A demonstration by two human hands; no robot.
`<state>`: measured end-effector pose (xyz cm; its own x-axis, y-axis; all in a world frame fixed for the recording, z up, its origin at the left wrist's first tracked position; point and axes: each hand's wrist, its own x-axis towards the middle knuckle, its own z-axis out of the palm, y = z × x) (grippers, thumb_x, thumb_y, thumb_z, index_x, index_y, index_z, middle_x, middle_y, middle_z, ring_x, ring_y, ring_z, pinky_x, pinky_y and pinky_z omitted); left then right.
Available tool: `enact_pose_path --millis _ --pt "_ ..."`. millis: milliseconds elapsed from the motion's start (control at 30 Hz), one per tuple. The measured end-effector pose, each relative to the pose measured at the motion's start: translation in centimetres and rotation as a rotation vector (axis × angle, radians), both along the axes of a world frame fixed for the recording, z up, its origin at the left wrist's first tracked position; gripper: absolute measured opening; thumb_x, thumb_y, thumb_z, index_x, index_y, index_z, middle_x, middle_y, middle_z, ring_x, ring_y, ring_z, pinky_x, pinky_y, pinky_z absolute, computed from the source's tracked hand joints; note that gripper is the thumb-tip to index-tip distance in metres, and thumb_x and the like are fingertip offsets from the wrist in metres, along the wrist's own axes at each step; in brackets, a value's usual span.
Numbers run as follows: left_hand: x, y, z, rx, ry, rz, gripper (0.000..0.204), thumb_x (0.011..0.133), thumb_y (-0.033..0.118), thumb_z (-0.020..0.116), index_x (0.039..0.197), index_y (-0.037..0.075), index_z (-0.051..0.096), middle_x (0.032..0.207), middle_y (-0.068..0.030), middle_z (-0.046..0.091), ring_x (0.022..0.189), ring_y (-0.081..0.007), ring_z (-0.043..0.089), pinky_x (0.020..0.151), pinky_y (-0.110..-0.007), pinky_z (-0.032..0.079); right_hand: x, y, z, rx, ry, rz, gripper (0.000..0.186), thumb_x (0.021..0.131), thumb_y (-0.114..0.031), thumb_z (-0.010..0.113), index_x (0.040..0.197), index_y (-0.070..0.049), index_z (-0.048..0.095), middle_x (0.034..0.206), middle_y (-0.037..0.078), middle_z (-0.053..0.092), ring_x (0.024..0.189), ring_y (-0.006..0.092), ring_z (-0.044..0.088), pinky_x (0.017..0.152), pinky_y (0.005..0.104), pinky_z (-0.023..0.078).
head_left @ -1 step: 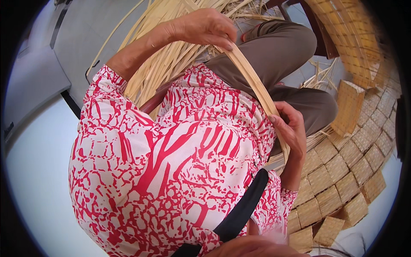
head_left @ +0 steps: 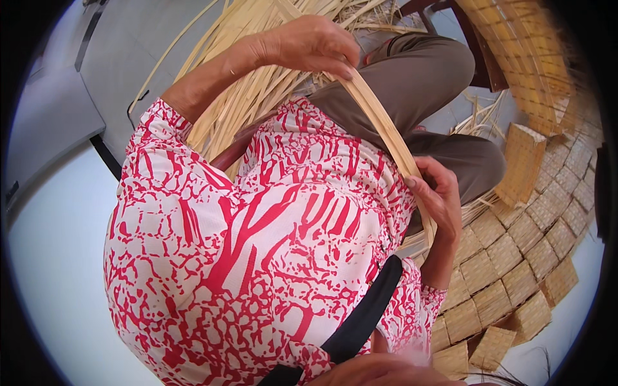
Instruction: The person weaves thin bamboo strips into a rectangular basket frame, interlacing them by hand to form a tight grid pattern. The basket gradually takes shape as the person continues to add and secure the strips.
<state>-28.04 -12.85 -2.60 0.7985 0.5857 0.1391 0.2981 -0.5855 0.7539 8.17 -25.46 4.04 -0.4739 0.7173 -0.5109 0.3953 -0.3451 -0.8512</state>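
A thin bundle of pale, flat bamboo-like strips (head_left: 381,123) slants down to the right between my hands, in front of my body. My left hand (head_left: 315,48) is closed round its upper end, with the thumb along the strip and the other fingers bent. Lower down, my right hand (head_left: 438,192) grips the same strips between thumb and fingers. Below the right hand, the lower ends of the strips reach past the wrist. The bundle bows slightly and runs just above my brown-trousered lap (head_left: 412,83).
A large heap of loose strips (head_left: 241,106) lies at the upper left. Many small woven boxes (head_left: 496,257) are packed in rows at the right, beside a taller woven block (head_left: 523,164). A big woven basket-like piece (head_left: 524,58) stands at the upper right, near a dark wooden leg (head_left: 476,45).
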Motion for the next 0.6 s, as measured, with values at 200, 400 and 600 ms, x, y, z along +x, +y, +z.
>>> enact_pose_path --millis 200,400,600 --pt "2.5 -2.1 1.4 0.311 0.019 0.030 0.030 0.086 0.035 0.075 0.086 0.011 0.057 0.080 -0.0055 0.058 0.068 -0.0284 0.064 0.058 -0.038 0.053 2.2 -0.6 1.8 0.022 -0.095 -0.055 0.032 0.094 -0.016 0.075 0.117 0.005 0.067 0.104 0.005 0.069 0.094 0.0135 0.065 0.085 0.0279 0.052" --pt "4.6 -2.0 0.8 0.457 -0.060 0.048 0.032 0.087 0.038 0.073 0.085 0.010 0.057 0.080 -0.0050 0.054 0.074 -0.0252 0.064 0.062 -0.039 0.053 3.3 -1.7 2.9 0.299 -0.326 -0.032 0.017 0.095 -0.005 0.068 0.111 0.001 0.066 0.094 -0.001 0.062 0.083 0.0076 0.056 0.076 0.0221 0.046" --pt "6.5 -0.1 2.2 0.612 -0.118 0.207 0.040 0.089 0.049 0.068 0.081 0.011 0.058 0.076 -0.0042 0.053 0.072 -0.0256 0.062 0.063 -0.038 0.052 6.8 -0.2 4.5 0.357 -0.311 -0.157 0.022 0.097 -0.011 0.071 0.116 0.000 0.064 0.087 -0.005 0.058 0.077 0.0040 0.049 0.069 0.0191 0.039"
